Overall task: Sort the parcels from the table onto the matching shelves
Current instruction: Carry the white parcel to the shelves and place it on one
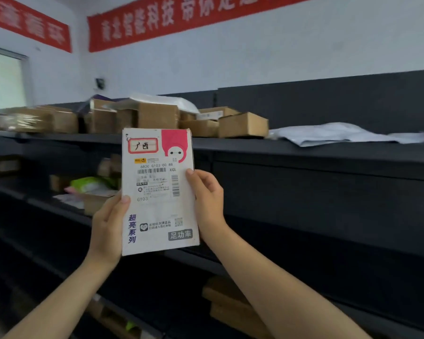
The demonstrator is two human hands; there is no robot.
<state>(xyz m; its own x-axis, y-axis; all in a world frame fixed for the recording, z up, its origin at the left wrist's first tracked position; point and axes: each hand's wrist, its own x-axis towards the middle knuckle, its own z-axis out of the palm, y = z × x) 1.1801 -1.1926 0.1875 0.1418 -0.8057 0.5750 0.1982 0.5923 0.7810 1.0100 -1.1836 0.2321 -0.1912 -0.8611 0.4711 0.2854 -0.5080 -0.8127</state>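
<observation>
At far left a window is letting in pale light, and a red banner is hanging on the wall above it. Brown boxes are sitting in a row along the top shelf of the dark rack, with more parcels lying on a lower shelf to the left.

The left hand is gripping the parcel along its lower left edge, thumb pressing on the front face and the other fingers hidden behind it. The parcel, a flat white box, is being held upright in front of the rack, just below the top shelf's edge, its face turned toward the camera. A red-framed label is showing at its upper left corner, a pink cartoon figure at its upper right, and a barcode sticker in the middle.

The right hand is clasping the parcel's right edge, thumb on the front, the other fingers wrapping behind. A second, longer red banner is stretching across the wall above. Further right, a white bag is lying flat on the top shelf, and brown boxes are resting on a low shelf beneath the right forearm.
</observation>
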